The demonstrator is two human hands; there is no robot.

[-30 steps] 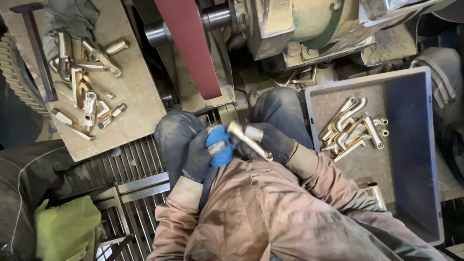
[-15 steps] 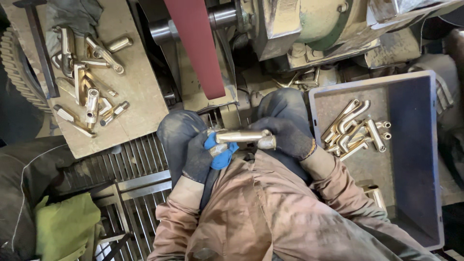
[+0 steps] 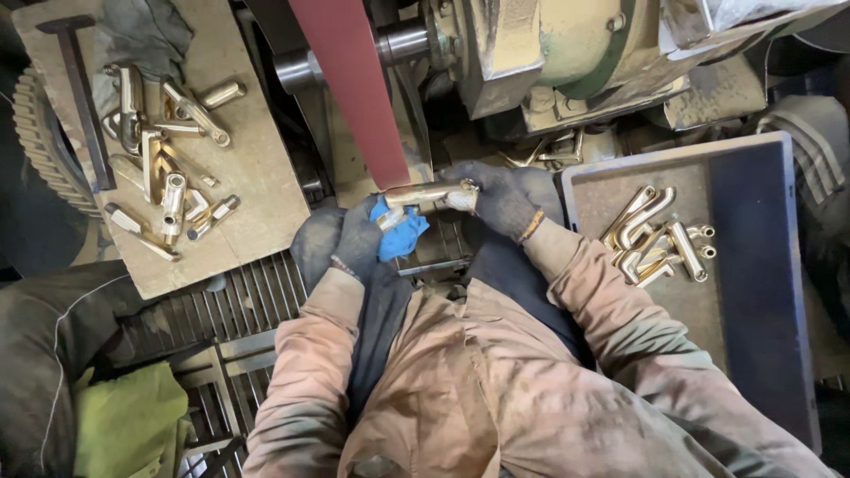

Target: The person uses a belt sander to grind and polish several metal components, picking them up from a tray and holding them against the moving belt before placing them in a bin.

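Observation:
Both my hands wear dark work gloves and hold one brass-coloured bent metal part (image 3: 425, 194) crosswise against the lower end of a red sanding belt (image 3: 354, 88). My left hand (image 3: 359, 237) grips the part's left end through a blue rag (image 3: 400, 234). My right hand (image 3: 496, 196) pinches its right end. The belt runs up and to the left over a steel roller (image 3: 398, 42) of the grinding machine (image 3: 549, 53).
A wooden board (image 3: 257, 177) on the left carries several brass parts (image 3: 168, 190) and a dark steel bar (image 3: 84, 102). A grey plastic bin (image 3: 761, 292) on the right holds several more brass parts (image 3: 655, 235). A metal grating (image 3: 239, 310) and a green cloth (image 3: 128, 420) lie below left.
The part has gone from tilted near my lap to level and up against the sanding belt; both hands moved forward with it.

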